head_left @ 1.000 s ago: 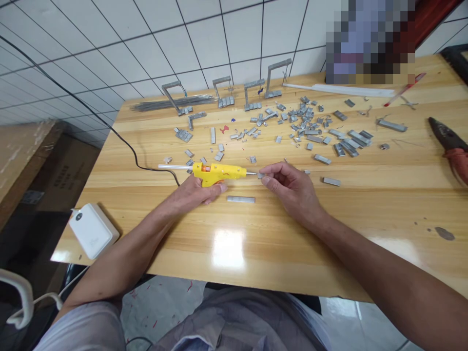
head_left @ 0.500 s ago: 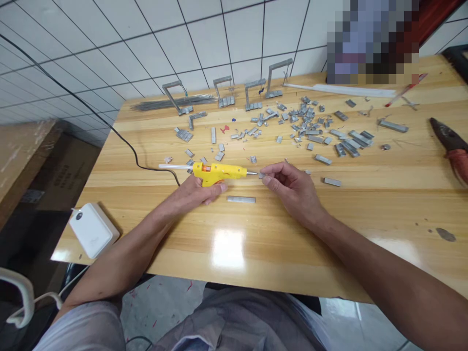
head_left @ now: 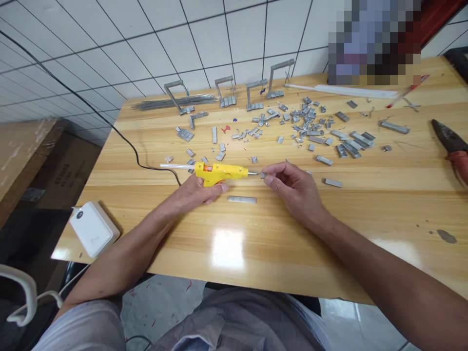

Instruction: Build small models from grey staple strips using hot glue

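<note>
My left hand (head_left: pixel 203 191) is closed round the handle of a yellow hot glue gun (head_left: pixel 224 171), whose nozzle points right. A clear glue stick (head_left: pixel 177 166) juts out of its back end. Between thumb and forefinger, my right hand (head_left: pixel 292 187) pinches a small grey staple piece (head_left: pixel 263 175) right at the nozzle tip; whether the two touch I cannot tell. Below the gun a longer strip of staples (head_left: pixel 242 199) lies on the wooden table (head_left: pixel 175 248).
Loose staple pieces (head_left: pixel 307 117) are scattered behind my hands. Several small staple frames (head_left: pixel 254 95) stand along the tiled wall. Pliers (head_left: pixel 451 151) lie at the right, a white power bank (head_left: pixel 94 229) at the left. A black cord (head_left: pixel 124 139) runs toward the gun.
The whole scene shifts very slightly in view. Both hands keep their hold, with the glue gun and the staple piece in nearly the same place.
</note>
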`<act>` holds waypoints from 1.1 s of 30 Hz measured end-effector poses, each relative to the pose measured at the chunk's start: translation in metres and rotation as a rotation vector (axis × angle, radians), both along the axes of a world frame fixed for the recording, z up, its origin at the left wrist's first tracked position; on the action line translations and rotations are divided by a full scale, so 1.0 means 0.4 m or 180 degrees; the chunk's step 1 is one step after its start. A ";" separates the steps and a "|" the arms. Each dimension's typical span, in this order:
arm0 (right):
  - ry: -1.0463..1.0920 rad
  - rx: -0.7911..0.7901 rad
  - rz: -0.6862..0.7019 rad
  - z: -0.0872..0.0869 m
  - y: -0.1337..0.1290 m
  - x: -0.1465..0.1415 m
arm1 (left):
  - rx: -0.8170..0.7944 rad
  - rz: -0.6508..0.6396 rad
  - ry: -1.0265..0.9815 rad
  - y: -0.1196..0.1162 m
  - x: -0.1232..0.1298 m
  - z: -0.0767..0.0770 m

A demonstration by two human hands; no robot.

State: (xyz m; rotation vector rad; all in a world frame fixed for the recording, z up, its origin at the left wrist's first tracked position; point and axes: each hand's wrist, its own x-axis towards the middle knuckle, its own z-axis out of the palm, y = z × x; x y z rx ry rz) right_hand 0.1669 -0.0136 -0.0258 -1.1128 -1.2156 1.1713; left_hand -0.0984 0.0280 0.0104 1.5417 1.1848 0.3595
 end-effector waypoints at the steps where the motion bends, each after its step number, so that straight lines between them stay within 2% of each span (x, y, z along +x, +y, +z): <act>1: 0.0011 -0.0015 -0.0005 0.001 0.000 0.000 | 0.0009 -0.0008 -0.0020 0.000 0.001 0.001; 33: -0.0038 -0.0096 -0.0061 -0.008 0.006 -0.004 | 0.0051 -0.0032 -0.0019 -0.003 0.025 0.027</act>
